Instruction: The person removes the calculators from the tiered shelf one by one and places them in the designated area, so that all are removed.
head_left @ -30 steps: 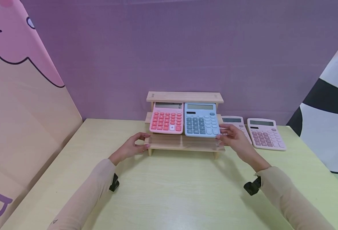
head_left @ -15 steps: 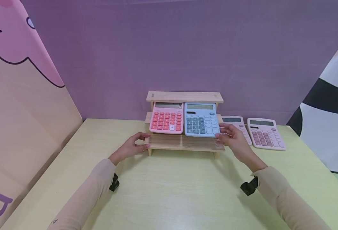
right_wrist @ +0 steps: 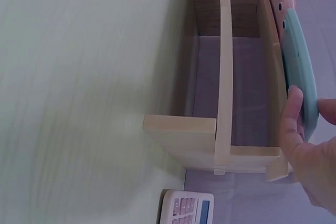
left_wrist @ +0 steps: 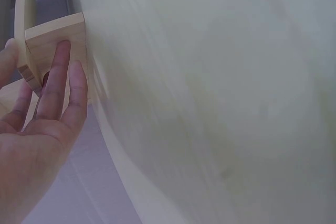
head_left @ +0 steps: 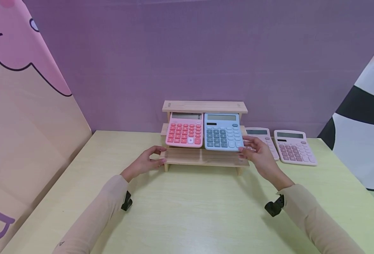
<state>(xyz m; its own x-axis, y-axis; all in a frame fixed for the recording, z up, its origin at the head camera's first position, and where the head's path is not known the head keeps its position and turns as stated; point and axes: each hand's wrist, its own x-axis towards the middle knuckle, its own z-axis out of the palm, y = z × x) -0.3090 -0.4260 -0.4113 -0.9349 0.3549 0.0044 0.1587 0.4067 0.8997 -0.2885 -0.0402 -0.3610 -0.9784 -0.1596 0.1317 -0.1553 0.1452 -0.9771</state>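
Note:
In the head view a three-tier wooden shelf (head_left: 206, 160) stands on the table. A pink calculator (head_left: 184, 130) and a blue calculator (head_left: 223, 132) lean side by side on its middle tier. My right hand (head_left: 260, 157) pinches the blue calculator's lower right corner; in the right wrist view, thumb and fingers lie on opposite faces of the blue calculator (right_wrist: 299, 66). My left hand (head_left: 145, 163) holds the left end of the lowest tier. In the left wrist view its fingers (left_wrist: 55, 82) reach along the shelf's side panel (left_wrist: 63, 30), with the board between them and the thumb.
Two pale pink calculators lie right of the shelf: one (head_left: 257, 132) partly behind my right hand, the other (head_left: 295, 148) in full view. A purple backdrop (head_left: 206, 53) rises behind the table (head_left: 193, 208). Printed panels flank both sides.
My right wrist has shifted slightly left while the fingers stay at the blue calculator's corner. The left hand and the shelf have not visibly moved.

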